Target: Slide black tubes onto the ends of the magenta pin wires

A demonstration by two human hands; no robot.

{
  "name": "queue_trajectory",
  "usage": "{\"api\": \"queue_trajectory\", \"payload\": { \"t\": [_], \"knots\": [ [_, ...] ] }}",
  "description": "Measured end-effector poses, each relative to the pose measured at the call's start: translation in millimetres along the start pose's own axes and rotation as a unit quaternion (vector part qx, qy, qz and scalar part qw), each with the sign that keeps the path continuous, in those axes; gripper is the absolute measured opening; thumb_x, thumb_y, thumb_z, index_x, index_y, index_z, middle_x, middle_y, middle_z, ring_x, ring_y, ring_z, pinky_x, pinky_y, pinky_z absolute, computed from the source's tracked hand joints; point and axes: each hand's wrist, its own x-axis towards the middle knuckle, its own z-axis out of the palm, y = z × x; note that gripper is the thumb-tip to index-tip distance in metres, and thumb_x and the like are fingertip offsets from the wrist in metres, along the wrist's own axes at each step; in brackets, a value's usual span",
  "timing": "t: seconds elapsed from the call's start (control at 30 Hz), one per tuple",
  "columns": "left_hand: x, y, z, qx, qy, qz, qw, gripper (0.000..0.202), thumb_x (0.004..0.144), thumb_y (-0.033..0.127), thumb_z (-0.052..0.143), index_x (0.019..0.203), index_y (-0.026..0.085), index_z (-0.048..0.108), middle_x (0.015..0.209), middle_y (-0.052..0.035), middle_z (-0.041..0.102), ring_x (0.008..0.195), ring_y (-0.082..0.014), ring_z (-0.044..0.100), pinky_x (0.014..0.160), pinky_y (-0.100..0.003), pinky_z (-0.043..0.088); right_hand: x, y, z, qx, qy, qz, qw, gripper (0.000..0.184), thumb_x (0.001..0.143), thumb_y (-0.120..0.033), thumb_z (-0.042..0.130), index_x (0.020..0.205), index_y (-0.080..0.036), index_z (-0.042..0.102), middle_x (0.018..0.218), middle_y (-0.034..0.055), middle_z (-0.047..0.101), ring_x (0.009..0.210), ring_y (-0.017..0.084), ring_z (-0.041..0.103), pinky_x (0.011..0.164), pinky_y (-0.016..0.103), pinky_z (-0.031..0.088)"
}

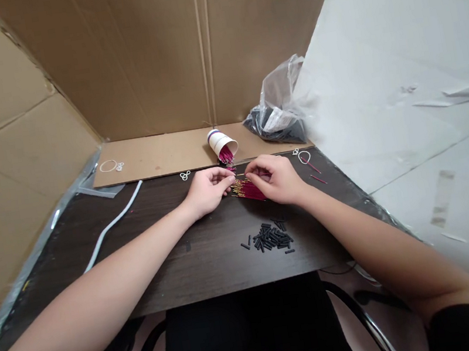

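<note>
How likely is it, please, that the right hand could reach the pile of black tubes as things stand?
Probably yes: the black tubes lie on the table just nearer the person than the right hand, nothing between. That hand holds red wires, though.

The dark wood-grain bench (178,267) carries a cardboard sheet (160,154) along its back, magenta wires (249,190) at the middle, a loose pile of black sleeves (271,236) nearer the front, and a white cord (111,224) on the left.

Left hand (208,190), right hand (277,180) — gripping red wires (249,190).
</note>
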Motion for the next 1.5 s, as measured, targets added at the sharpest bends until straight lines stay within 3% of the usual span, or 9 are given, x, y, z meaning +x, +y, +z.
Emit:
{"api": "queue_trajectory", "payload": {
  "t": [0.8, 1.5],
  "knots": [
    [-3, -4, 2.5, 0.050, -0.026, 0.055, 0.997, 0.005, 0.091, 0.017, 0.080, 0.094, 0.015, 0.083, 0.076, -0.0038, 0.075, 0.066, -0.0142, 0.063, 0.069, -0.031, 0.055, -3, 2, 6, 0.009, -0.030, -0.034, 0.999, 0.011, 0.102, -0.016, 0.065, 0.095, -0.020, 0.072, 0.086, 0.0042, 0.071, 0.076, 0.018, 0.063, 0.073, 0.033, 0.048],
    [-5, -10, 4.4, 0.058, -0.025, 0.065, 0.996, 0.011, 0.091, 0.025, 0.082, 0.098, 0.016, 0.085, 0.080, -0.0058, 0.078, 0.068, -0.0162, 0.067, 0.071, -0.033, 0.060, -5, -1, 8, 0.020, -0.049, 0.013, 0.999, 0.011, 0.101, -0.019, 0.066, 0.092, -0.021, 0.071, 0.084, 0.0037, 0.074, 0.074, 0.018, 0.064, 0.072, 0.034, 0.048]
  ]
}}
